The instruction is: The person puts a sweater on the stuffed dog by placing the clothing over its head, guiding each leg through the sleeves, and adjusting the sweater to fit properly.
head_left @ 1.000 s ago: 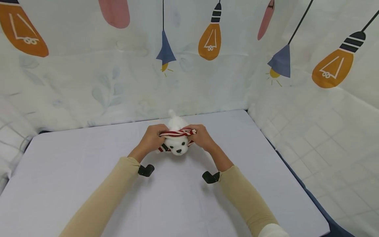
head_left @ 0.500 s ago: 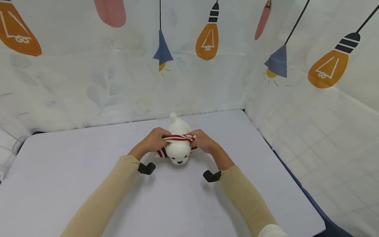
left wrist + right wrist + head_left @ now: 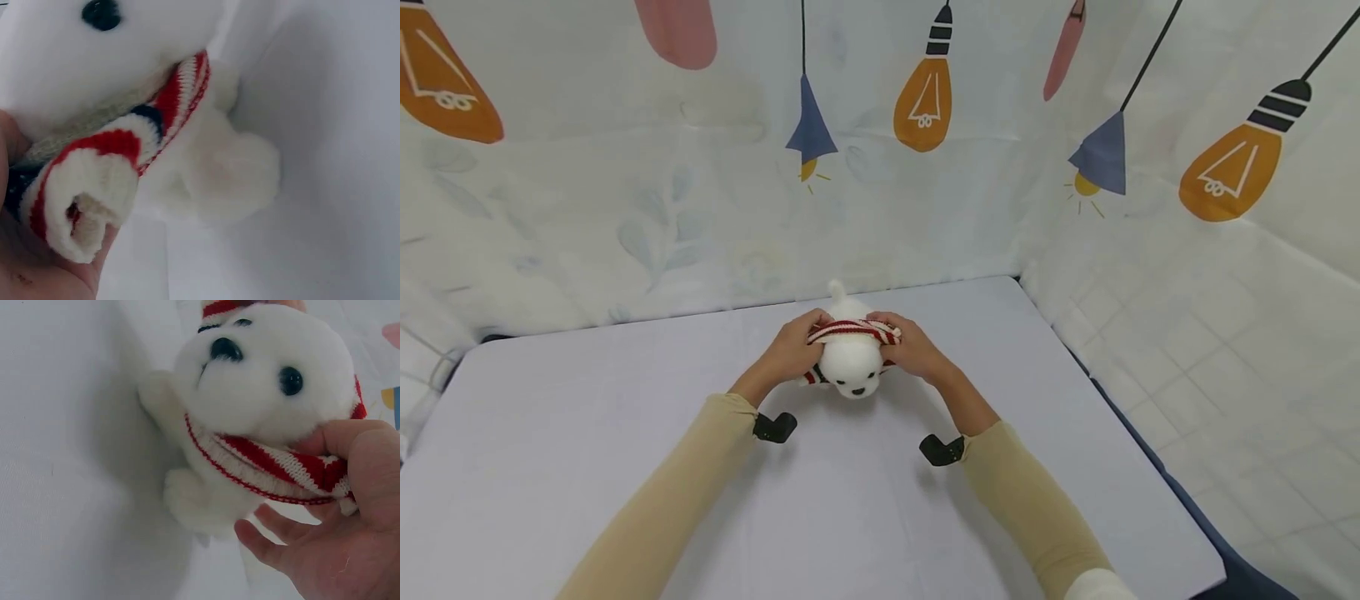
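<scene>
A grey table [image 3: 587,467] fills the lower part of the head view, with curtains [image 3: 625,167] printed with hanging lamps closing it in at the back and on the right. Two arms in tan sleeves [image 3: 655,508] reach to the far middle of the table, where a small white toy dog [image 3: 852,371] stands facing the person. The left hand [image 3: 786,354] and the right hand [image 3: 913,352] sit on either side of the toy, each with fingers curled round an end of a red-and-white striped knitted sweater [image 3: 853,331]. The knit is bunched into a rolled band across the back of the toy's head and neck; the right wrist view shows it ringing the neck under the chin, pinched between thumb and fingers [image 3: 369,447]. By the look of it the sweater is over the head but bunched at the neck, with the body and legs bare. Whether it is going on or coming off cannot be told. The left wrist view shows only a sliver of palm, and most of the toy's body is hidden behind the hands.
</scene>
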`<state>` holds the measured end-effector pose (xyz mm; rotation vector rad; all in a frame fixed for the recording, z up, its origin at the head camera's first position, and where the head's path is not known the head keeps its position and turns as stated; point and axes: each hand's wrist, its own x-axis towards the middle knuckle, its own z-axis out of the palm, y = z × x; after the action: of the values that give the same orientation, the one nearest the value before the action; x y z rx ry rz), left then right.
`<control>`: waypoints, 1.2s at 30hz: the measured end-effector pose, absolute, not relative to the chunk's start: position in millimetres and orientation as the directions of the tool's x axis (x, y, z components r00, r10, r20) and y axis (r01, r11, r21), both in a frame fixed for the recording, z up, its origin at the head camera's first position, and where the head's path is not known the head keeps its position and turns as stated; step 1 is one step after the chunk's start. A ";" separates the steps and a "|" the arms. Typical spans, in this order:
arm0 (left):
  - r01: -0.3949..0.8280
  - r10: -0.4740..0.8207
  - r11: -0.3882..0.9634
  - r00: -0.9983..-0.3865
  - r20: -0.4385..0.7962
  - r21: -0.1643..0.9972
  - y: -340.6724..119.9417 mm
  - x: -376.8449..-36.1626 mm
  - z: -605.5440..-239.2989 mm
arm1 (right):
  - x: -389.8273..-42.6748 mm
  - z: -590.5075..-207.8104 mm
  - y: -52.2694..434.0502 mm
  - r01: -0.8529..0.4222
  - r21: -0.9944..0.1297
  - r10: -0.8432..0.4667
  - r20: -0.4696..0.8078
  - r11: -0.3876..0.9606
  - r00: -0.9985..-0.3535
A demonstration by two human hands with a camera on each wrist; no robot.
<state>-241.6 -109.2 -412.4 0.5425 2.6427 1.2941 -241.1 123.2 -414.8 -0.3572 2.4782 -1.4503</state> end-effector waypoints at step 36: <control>0.220 0.586 0.446 -0.805 -0.097 0.867 -109.6 -243.7 -436.5 | -250.4 -432.7 123.8 -0.252 -0.745 -0.395 -0.017 0.618 -0.919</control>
<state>-243.7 -109.6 -436.5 0.6822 2.3184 1.3068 -250.4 123.8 -432.7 -0.5370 2.6610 -1.1840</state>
